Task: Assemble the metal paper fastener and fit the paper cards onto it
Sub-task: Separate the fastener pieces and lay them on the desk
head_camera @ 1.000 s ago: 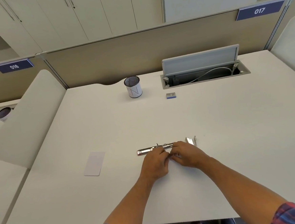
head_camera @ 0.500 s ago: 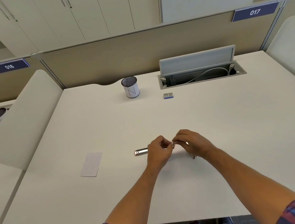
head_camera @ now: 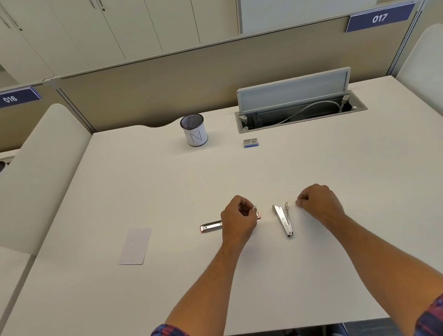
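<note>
L hand [head_camera: 239,217] curled over the fastener bar [head_camera: 211,226], pinching a small metal bit. R hand [head_camera: 318,202] curled, grip unclear, beside the pronged strip [head_camera: 284,220]; card [head_camera: 135,246] lies apart, left.

Shiny metal fastener bar [head_camera: 210,226] and prong piece [head_camera: 283,220] (both polished); matt paper card [head_camera: 135,246]; smooth desk [head_camera: 349,184].

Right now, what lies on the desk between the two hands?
In the head view, a folded metal fastener piece lies between the left hand and the right hand, touching neither.
</note>
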